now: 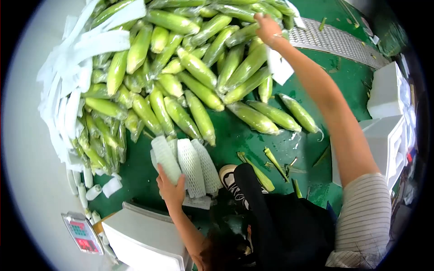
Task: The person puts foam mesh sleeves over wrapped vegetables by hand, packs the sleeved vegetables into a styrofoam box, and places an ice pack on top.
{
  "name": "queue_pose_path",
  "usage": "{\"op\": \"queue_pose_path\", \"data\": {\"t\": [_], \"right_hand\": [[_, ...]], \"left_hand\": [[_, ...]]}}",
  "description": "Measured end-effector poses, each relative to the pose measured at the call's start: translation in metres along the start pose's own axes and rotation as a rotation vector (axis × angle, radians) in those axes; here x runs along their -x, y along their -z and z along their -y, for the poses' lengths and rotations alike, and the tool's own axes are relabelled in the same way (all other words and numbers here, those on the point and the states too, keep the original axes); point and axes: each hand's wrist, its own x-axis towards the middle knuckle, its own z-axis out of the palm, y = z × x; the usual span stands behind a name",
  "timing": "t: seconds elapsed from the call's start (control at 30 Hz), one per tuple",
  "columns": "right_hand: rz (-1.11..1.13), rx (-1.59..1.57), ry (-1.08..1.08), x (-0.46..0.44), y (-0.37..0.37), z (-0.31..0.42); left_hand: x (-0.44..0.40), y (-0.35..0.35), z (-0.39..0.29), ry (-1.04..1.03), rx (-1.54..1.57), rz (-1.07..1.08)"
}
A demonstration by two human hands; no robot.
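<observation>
My left hand [172, 189] is closed around the lower end of a white foam net sleeve [165, 158]. More white foam net sleeves [191, 167] stand close beside it; whether anything is inside them I cannot tell. My right hand [270, 30] is stretched out to the far right side of a big heap of corn cobs [196, 67], many of them in clear plastic wrap. Its fingers are curled at the wrapped cobs, and what lies in them is hidden. A white sheet [280, 67] hangs just below that hand. Apart from the heap lie several wrapped cobs [275, 116].
White foam strips [68, 99] edge the heap on the left. A white foam box [140, 239] and a digital scale [82, 232] are at lower left. More white boxes [375, 140] stand at right. Husk scraps [275, 163] litter the green floor [226, 135] near my shoe [229, 180].
</observation>
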Motion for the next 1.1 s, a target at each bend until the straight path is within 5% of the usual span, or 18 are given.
{"op": "queue_pose_path", "data": {"t": [0.07, 0.17, 0.2, 0.27, 0.33, 0.4, 0.47, 0.5, 0.53, 0.6, 0.67, 0.73, 0.87, 0.93, 0.97, 1.0, 1.07, 1.1], "right_hand": [[-0.182, -0.442, 0.153, 0.059, 0.068, 0.043], [0.219, -1.348, -0.043, 0.153, 0.094, 0.106], [0.302, -1.332, 0.102, 0.18, 0.063, 0.118], [0.762, -1.673, -0.335, 0.233, 0.038, 0.157], [0.885, -2.088, -0.64, 0.266, 0.004, 0.175], [0.725, -1.877, -0.645, 0.281, -0.024, 0.176], [0.215, -1.373, -0.235, 0.292, -0.064, 0.176], [0.45, -1.764, -0.595, 0.286, -0.049, 0.184], [0.519, -2.1, -0.515, 0.278, -0.052, 0.179], [0.483, -2.157, -0.965, 0.269, -0.047, 0.187], [0.577, -2.165, -1.082, 0.274, -0.075, 0.175], [0.786, -2.094, -0.944, 0.282, -0.116, 0.161], [0.501, -2.126, -0.874, 0.279, -0.069, 0.169], [0.591, -2.056, -0.644, 0.274, -0.062, 0.16], [0.597, -1.888, -0.502, 0.272, -0.059, 0.16], [0.508, -2.436, -1.03, 0.272, -0.058, 0.167], [0.458, -2.312, -1.177, 0.272, -0.073, 0.173], [0.505, -2.082, -1.051, 0.279, -0.086, 0.173]], "left_hand": [[0.0, 0.009, -0.001, -0.101, -0.068, -0.029], [-0.011, -0.01, -0.04, -0.248, 0.189, -0.334], [-0.018, -0.021, -0.067, -0.166, 0.548, -0.124], [-0.034, -0.046, -0.109, 0.067, 1.141, 0.107], [-0.04, -0.072, -0.107, 0.214, 1.463, 0.35], [-0.048, -0.085, -0.109, 0.135, 1.199, 0.348], [-0.062, -0.115, -0.094, 0.139, 1.053, 0.247], [-0.064, -0.122, -0.099, 0.176, 1.238, 0.215], [-0.071, -0.129, -0.104, 0.202, 1.425, 0.18], [-0.09, -0.135, -0.103, 0.187, 1.428, 0.117], [-0.099, -0.135, -0.102, -0.048, 0.592, -0.26], [-0.097, -0.144, -0.087, -0.101, 0.433, -0.289], [-0.09, -0.127, -0.086, 0.037, 1.004, 0.071], [-0.087, -0.106, -0.097, 0.366, 1.794, 0.259], [-0.093, -0.117, -0.093, 0.33, 1.743, 0.135], [-0.094, -0.121, -0.093, 0.33, 1.743, 0.136], [-0.099, -0.128, -0.096, -0.008, 0.566, -0.209], [-0.096, -0.13, -0.098, -0.11, 0.312, -0.274]]}}
